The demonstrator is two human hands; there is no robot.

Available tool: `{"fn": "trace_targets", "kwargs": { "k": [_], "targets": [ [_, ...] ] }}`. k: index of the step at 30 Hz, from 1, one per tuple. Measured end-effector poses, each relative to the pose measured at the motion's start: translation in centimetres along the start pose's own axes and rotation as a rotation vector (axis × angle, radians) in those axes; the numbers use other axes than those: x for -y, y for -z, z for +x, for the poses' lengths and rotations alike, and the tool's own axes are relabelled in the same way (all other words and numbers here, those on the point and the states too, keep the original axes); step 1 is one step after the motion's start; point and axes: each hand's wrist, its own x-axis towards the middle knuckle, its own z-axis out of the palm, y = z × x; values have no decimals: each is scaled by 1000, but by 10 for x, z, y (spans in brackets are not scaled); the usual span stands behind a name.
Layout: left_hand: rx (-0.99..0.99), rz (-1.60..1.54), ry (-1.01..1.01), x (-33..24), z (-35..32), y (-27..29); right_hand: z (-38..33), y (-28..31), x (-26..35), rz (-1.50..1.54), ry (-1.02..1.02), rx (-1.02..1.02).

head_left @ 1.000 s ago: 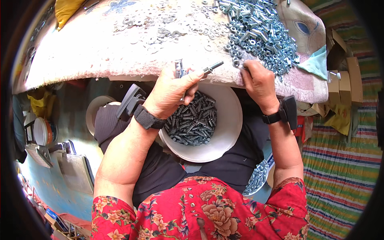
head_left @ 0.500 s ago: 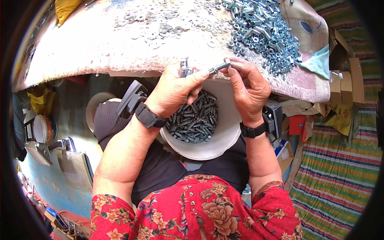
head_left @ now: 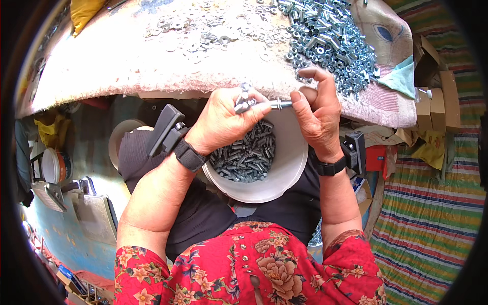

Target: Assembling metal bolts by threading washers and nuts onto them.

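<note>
My left hand (head_left: 223,122) is closed around a few metal bolts (head_left: 243,99) that stick out above its fingers. One bolt (head_left: 277,104) points right from that fist. My right hand (head_left: 317,114) pinches the end of this bolt between thumb and fingers, right at the table's front edge. Both hands hover over a white bowl (head_left: 290,168) in my lap, which holds several dark assembled bolts (head_left: 244,155). A heap of shiny nuts and bolts (head_left: 330,43) lies on the cloth just beyond my right hand.
Washers (head_left: 203,33) are scattered over the pale cloth-covered table (head_left: 127,71). Cardboard boxes (head_left: 437,96) stand at the right over a striped mat (head_left: 427,213). A white bucket (head_left: 53,165) and metal pieces lie at the left on a blue floor.
My right hand left the nut heap and came to the bolt held out from my left fist, where it now grips the bolt's end. My left hand stayed in place.
</note>
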Motion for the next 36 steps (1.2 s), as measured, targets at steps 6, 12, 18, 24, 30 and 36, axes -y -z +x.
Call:
{"fn": "trace_targets", "kwargs": {
  "k": [6, 12, 18, 24, 30, 36],
  "targets": [
    [181, -40, -11, -16, -8, 0, 10, 3, -5, 570, 102, -251],
    [-74, -426, 134, -4, -7, -2, -36, -59, 44, 187, 509, -12],
    [-87, -549, 164, -11, -9, -3, -51, -38, 36, 167, 226, -139],
    [155, -532, 184, -7, -13, 2, -23, -2, 22, 31, 115, 16],
    [136, -251, 112, -8, -17, -3, -27, 0, 10, -256, 97, 31],
    [126, -279, 101, 0, -15, -4, -36, 9, 11, 121, 6, -15]
  ]
}}
